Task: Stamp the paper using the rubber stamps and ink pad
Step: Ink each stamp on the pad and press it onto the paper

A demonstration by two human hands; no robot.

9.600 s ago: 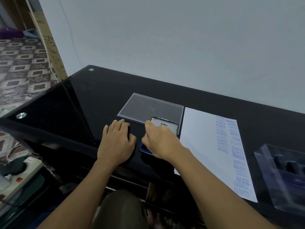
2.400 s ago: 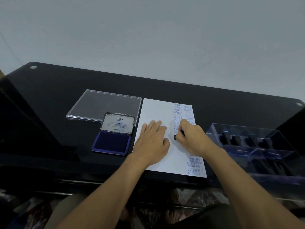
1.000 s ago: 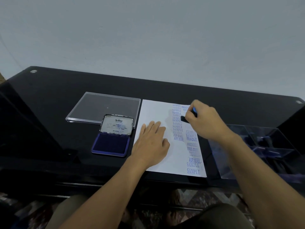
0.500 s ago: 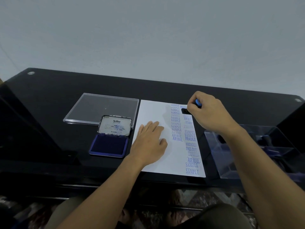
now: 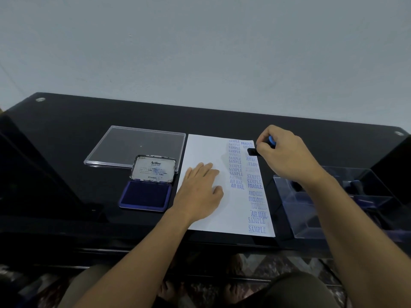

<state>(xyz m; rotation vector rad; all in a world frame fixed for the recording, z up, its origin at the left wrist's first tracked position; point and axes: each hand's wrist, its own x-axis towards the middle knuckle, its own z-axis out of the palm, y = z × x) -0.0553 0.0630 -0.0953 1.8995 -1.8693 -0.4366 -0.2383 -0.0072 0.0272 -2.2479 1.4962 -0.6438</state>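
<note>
The left hand (image 5: 200, 190) lies flat on the paper (image 5: 206, 147), palm down, with the fingers straight and close together, pointing away from the person. The right hand (image 5: 282, 154) is further away and to the right. Its fingers are curled around a stamp (image 5: 252, 151), with the blue handle showing between thumb and fingers and the black base pointing left. The base is over the right edge of the paper near the far corner; I cannot tell if it touches the sheet.

There is one paper, one stamp in the hand, one ink pad (image 5: 145, 195), one clear cover (image 5: 135, 145) and one clear tray (image 5: 311, 218). The tray holds some dark stamps, but their number I cannot tell. The paper carries two columns of blue prints along its right side.

The ink pad is open, with its lid standing up at the far side, and sits just beside the left edge of the paper. The tray is just beside the right edge. The near edge of the paper is close to the front edge of the table (image 5: 66, 130). The left part of the paper is plain white, and black table top runs behind the paper to the wall.
</note>
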